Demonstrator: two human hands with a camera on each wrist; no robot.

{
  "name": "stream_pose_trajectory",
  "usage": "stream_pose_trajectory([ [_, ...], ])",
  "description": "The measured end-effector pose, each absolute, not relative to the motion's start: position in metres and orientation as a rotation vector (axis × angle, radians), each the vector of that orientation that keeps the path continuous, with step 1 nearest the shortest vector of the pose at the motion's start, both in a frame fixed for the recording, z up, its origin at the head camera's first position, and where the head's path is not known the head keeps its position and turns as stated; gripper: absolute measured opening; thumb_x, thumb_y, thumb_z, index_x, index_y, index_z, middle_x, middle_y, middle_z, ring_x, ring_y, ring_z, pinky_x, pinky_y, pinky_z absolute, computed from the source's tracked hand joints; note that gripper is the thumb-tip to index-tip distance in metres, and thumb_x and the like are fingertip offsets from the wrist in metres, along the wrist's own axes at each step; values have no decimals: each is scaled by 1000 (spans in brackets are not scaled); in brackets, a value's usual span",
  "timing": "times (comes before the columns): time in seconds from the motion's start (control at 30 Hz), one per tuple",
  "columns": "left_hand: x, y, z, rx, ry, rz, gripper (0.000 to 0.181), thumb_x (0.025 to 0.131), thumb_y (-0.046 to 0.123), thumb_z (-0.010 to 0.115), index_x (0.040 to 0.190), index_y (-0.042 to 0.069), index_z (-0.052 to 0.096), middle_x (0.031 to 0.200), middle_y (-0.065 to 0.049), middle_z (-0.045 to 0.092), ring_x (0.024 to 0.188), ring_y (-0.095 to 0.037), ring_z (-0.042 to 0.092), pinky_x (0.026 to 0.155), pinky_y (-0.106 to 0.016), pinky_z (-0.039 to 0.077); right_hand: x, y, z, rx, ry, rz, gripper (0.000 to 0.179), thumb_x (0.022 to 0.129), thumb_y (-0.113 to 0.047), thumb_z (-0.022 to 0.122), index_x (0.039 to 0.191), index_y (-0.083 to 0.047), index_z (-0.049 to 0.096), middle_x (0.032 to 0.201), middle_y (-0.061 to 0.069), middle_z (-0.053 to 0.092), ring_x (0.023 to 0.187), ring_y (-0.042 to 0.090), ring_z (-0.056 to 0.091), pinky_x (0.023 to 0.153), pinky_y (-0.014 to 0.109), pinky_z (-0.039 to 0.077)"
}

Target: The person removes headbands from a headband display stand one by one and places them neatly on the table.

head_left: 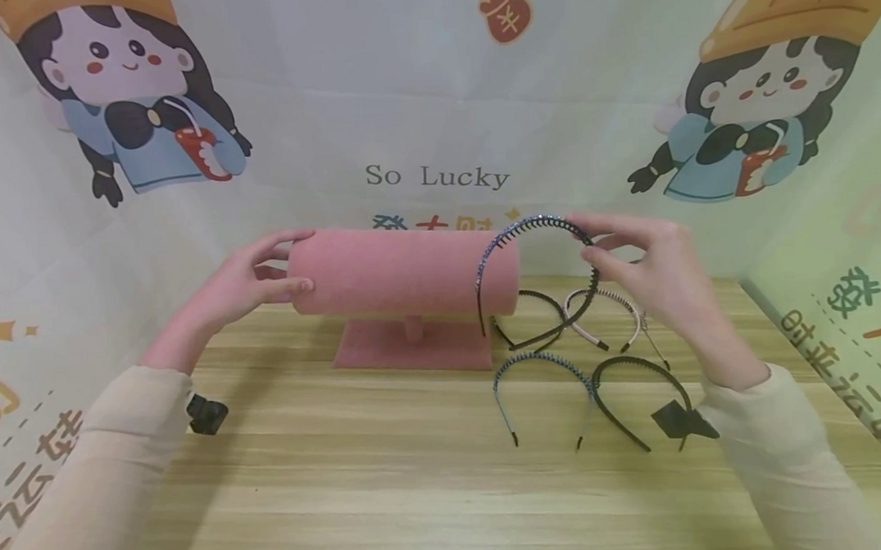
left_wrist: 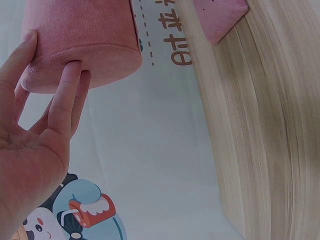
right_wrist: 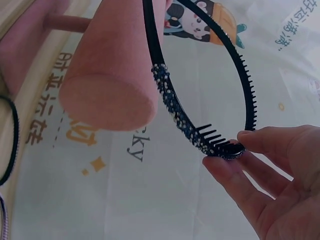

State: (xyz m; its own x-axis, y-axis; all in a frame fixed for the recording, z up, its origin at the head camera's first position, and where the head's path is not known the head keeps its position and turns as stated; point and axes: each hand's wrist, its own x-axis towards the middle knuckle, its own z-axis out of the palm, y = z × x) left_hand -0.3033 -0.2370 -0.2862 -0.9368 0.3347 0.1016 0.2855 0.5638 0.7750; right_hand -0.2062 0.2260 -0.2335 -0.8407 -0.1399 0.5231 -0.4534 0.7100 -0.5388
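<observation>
A pink plush roll on a stand (head_left: 403, 268) lies level on its post. My left hand (head_left: 244, 275) grips its left end, the thumb on the near side and other fingers against the flat end face (left_wrist: 112, 62). Raised at the roll's right end is a black toothed headband (right_wrist: 172, 102) with blue and silver sparkling stones. Its right side is pinched between thumb and fingers of my right hand (head_left: 658, 274). From the head view, one side of the band overlaps the roll; whether it encircles the roll I cannot tell.
On the wooden table (head_left: 332, 493), right of the stand's base (head_left: 377, 349), lie several headbands, among them a blue one (head_left: 543, 356), a dark one (head_left: 645, 362) and a pale pink one (head_left: 638, 320). A printed cloth (head_left: 316, 133) hangs behind and along the sides.
</observation>
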Motion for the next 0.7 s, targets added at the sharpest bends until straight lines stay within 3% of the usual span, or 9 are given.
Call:
stream_pose_trajectory([
  [0.23,-303,-237,-287,529,2725,1331,71,89,35,73,149,39,36,143,-4,49,117,-19,62,88,-29,55,-206,244,-240,490,-2457,812,33,92,-12,70,123,-25,71,116,6,74,85,-16,57,46,15,39],
  [0.3,-303,-237,-287,526,2724,1324,72,89,35,73,150,39,36,144,-5,49,118,-21,62,88,-30,55,-206,249,-244,504,-2456,779,32,91,-11,70,121,-24,72,114,7,75,86,-5,64,41,18,36],
  [0.47,-302,-237,-287,529,2720,1316,72,89,35,73,150,39,36,144,-6,48,120,-23,61,89,-30,54,-206,261,-253,547,-2459,699,32,90,-5,70,119,-19,74,113,9,75,92,28,73,59,4,49],
  [0.5,-302,-237,-287,531,2718,1320,72,89,35,73,150,39,35,144,-6,48,120,-23,61,89,-30,55,-207,264,-255,551,-2463,683,32,90,-4,70,119,-18,74,112,9,75,94,29,73,64,3,51],
  [0.53,-302,-237,-287,529,2719,1322,71,89,35,73,150,40,36,144,-6,48,119,-22,61,88,-29,55,-207,266,-257,557,-2466,669,33,89,-2,69,119,-16,73,112,9,75,95,29,72,70,5,53],
  [0.7,-303,-236,-287,520,2716,1337,71,88,37,73,149,41,36,142,-3,48,117,-17,62,88,-28,56,-206,278,-264,569,-2502,642,33,90,0,67,120,-14,73,112,11,75,95,31,72,72,32,62],
])
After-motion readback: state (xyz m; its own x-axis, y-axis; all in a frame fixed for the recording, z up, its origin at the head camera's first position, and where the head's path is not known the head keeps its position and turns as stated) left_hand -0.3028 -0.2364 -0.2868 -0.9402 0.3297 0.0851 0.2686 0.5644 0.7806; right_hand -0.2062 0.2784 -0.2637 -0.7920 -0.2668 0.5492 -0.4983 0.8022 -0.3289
